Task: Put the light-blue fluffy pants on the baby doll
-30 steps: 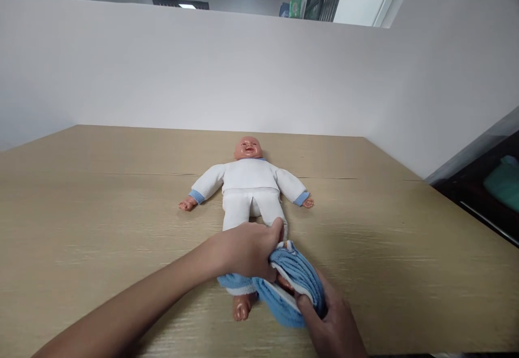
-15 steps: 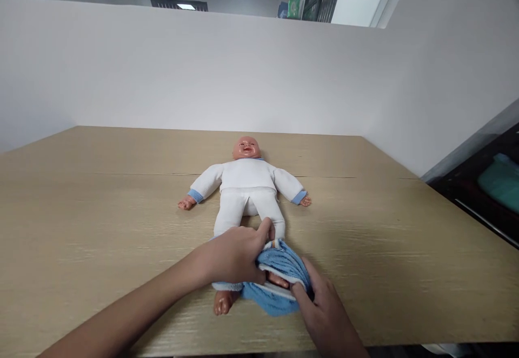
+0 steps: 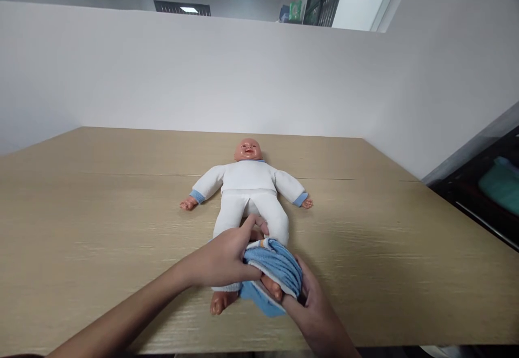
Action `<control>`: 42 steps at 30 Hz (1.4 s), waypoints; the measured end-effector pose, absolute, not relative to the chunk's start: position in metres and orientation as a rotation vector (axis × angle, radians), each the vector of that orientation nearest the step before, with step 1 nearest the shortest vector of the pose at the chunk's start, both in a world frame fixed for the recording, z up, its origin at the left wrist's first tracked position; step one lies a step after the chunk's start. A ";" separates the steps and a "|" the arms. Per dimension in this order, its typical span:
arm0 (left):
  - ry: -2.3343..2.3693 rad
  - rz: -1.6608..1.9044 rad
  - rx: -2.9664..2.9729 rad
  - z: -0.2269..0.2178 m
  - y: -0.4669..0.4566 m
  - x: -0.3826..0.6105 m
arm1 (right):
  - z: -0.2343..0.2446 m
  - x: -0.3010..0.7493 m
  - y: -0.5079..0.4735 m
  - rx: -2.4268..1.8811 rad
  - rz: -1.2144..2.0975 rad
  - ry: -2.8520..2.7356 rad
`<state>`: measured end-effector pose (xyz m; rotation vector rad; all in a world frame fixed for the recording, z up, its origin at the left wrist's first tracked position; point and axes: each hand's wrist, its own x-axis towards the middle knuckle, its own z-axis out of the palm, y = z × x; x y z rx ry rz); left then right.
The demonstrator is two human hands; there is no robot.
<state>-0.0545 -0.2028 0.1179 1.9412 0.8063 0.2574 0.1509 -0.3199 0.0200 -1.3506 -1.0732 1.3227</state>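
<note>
A baby doll point(image 3: 248, 177) in a white outfit with blue cuffs lies face up, its feet toward me. Bunched blue-and-white doll pants point(image 3: 278, 263) encircle the foot on the right; its toes show through the opening. My left hand point(image 3: 231, 255) is closed on the left edge of the pants, its thumb beside that foot and its fingers up near the leg. Closed on the right edge is my right hand point(image 3: 310, 301), thumb at the lower rim and fingers behind the cloth. The other foot point(image 3: 222, 301) sticks out below a blue-and-white hem.
The doll rests on a wide wooden table point(image 3: 121, 212), whose front edge is close to me. A pale wall point(image 3: 223, 77) rises behind it. At the right stands a dark shelf or cart point(image 3: 482, 185) with a teal item point(image 3: 500, 185) inside.
The bunched pants have shifted left and sit further around the foot, with more of the toes showing. Both hands have moved slightly left with the cloth.
</note>
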 end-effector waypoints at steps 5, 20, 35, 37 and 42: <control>0.741 0.342 1.876 0.118 -0.206 -0.058 | 0.032 0.150 -0.313 -1.230 1.234 -1.048; 0.628 0.457 1.885 0.103 -0.185 -0.081 | 0.085 0.196 -0.259 -1.168 1.290 -1.701; 1.107 0.584 2.201 0.093 -0.171 -0.113 | 0.065 0.195 -0.188 -1.129 1.055 -1.717; 1.146 0.598 2.140 0.088 -0.170 -0.116 | 0.055 0.193 -0.180 -1.166 1.049 -1.654; 0.963 0.577 1.983 0.070 -0.174 -0.137 | 0.029 0.192 -0.182 -1.249 1.127 -1.509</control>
